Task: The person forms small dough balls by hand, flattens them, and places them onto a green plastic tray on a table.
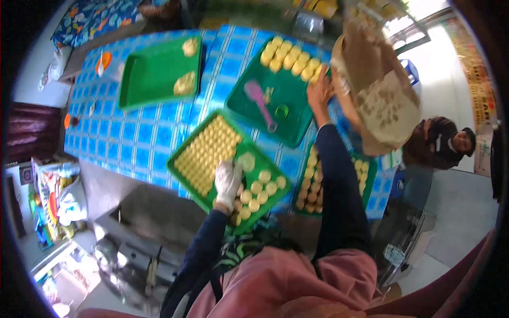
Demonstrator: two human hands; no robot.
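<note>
My left hand point(227, 184), in a thin whitish glove, is low over a green tray point(183, 177) with its fingers curled down; what they hold, if anything, is hidden. Beside it lie tight rows of small pale-yellow dough balls point(208, 148) and several larger round dough pieces point(257, 187). A clear round disc point(246, 161) rests by the fingertips. Farther off, my bare right hand point(319, 94) reaches to the right edge of a darker green tray point(238, 100), its fingers closed around a yellow dough piece point(317, 74) at the end of the rows point(286, 54).
A pink spatula point(258, 100) and a green ring point(282, 111) lie in the far tray. At the left, another green tray point(154, 74) holds two dough lumps point(185, 84). A paper-lined brown container point(379, 100) stands right; filled trays point(312, 185) sit under my right arm. A person point(440, 142) is beyond.
</note>
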